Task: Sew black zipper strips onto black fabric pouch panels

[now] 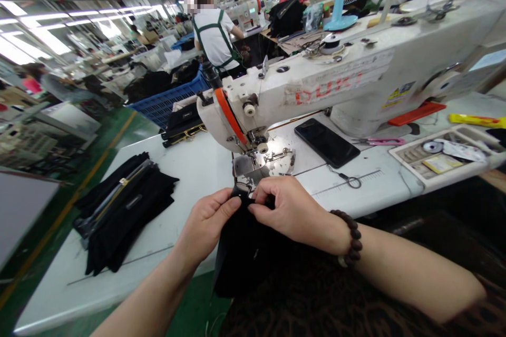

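Note:
A black fabric piece point(247, 253) hangs over the table's front edge, its top end in front of the sewing machine's point(316, 89) needle area. My left hand point(209, 218) pinches its upper left edge between thumb and fingers. On the right, my right hand point(288, 210), with a beaded bracelet at the wrist, grips the same top end with bent fingers. Between the hands a small metallic ring-like part point(242, 187) shows at the fabric's top; how it is attached cannot be made out.
Stacked black pieces point(126, 205) lie on the white table point(197, 168) at left. A phone point(327, 142), pink-handled tool point(381, 141), metal ring tool point(351, 181) and parts tray point(415, 171) are at right. Behind stand a blue crate point(166, 105) and a person point(215, 37).

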Demonstrator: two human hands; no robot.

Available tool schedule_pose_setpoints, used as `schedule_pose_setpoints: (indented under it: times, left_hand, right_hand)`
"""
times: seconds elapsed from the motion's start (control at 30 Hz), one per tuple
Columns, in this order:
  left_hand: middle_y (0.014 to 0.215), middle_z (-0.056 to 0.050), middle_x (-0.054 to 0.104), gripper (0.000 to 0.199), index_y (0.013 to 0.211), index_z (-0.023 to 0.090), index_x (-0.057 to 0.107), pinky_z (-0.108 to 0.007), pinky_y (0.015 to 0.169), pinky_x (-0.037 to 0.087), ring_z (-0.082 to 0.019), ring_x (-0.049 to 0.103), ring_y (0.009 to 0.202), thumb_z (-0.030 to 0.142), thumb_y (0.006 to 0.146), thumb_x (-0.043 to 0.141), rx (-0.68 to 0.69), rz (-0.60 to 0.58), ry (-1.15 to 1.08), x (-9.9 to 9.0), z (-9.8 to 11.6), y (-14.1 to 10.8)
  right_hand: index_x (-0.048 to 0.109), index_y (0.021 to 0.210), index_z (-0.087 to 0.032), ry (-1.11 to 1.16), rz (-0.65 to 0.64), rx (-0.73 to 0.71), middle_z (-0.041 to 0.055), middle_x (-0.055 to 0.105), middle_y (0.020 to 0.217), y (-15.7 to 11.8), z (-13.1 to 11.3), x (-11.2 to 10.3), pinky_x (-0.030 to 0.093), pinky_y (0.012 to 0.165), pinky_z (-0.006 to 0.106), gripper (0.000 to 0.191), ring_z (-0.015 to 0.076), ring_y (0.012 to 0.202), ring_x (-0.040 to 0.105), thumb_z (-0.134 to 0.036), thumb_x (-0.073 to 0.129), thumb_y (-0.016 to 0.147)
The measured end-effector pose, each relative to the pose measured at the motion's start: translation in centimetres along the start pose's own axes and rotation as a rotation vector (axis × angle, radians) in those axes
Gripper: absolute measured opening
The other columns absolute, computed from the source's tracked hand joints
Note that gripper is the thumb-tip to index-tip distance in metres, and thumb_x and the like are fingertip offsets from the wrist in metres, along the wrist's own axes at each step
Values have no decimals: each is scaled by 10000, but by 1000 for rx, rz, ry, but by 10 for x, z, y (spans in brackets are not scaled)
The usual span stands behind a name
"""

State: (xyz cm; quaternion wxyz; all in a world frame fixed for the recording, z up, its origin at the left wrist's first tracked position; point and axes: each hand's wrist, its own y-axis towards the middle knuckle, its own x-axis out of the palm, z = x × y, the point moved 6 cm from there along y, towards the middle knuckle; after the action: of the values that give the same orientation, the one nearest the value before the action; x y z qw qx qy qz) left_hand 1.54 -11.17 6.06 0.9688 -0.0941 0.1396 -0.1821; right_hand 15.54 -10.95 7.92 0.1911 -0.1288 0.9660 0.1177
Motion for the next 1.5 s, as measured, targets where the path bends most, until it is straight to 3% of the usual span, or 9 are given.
schedule_pose_setpoints:
  times: [0.2,0.5,0.7,0.93,1.1,1.2,1.33,1.5]
  left_hand:
    - [734,-13,620,323,1014,139,616,-241,630,426,-153,539,653,376,818,517,-4,18,91,1,4,-2]
    - [702,-5,644,272,878,139,665,-224,613,412,-172,570,672,316,812,469,150,146,457,5,29,-4]
    - [663,3,640,260,856,152,673,-217,575,398,-157,558,606,298,813,463,193,194,557,6,34,-5]
    - [632,3,617,293,759,148,646,-219,552,387,-156,545,595,341,820,434,164,141,563,7,34,0]
    - [747,-15,638,276,845,142,618,-237,622,414,-178,564,696,368,796,468,72,61,467,5,25,4]
    - [716,-15,623,273,829,140,595,-243,598,411,-173,552,657,382,785,475,24,51,440,4,21,5]
    - [665,-3,592,272,770,150,574,-239,590,387,-164,535,635,379,802,432,92,128,613,-2,32,6]
    - [583,14,543,312,677,166,540,-233,554,362,-152,504,581,418,797,400,120,56,759,-18,39,17]
  right_hand:
    - [517,728,-165,110,-31,12,-54,509,603,1,2,2,326,511,169,86,63,552,449,-157,593,689]
    - [542,687,-160,67,-37,52,-44,524,576,0,3,1,327,502,173,47,65,533,456,-171,568,725]
    - [530,658,-163,6,-14,37,-45,526,569,-1,3,-1,307,488,178,69,66,525,451,-173,547,724]
    - [492,587,-158,164,-18,116,-64,441,495,3,8,3,282,447,167,98,54,470,382,-137,521,678]
    - [494,584,-157,231,31,144,-65,431,490,4,15,6,279,439,169,96,56,469,380,-117,509,670]
    - [493,598,-156,262,36,157,-63,446,502,5,17,9,281,439,172,95,59,473,392,-120,513,684]
    - [502,631,-155,277,28,152,-59,469,536,10,18,10,314,477,177,92,63,506,418,-148,535,717]
    - [492,773,-164,289,-62,143,-50,498,626,10,25,16,356,524,185,78,72,567,459,-151,556,730]
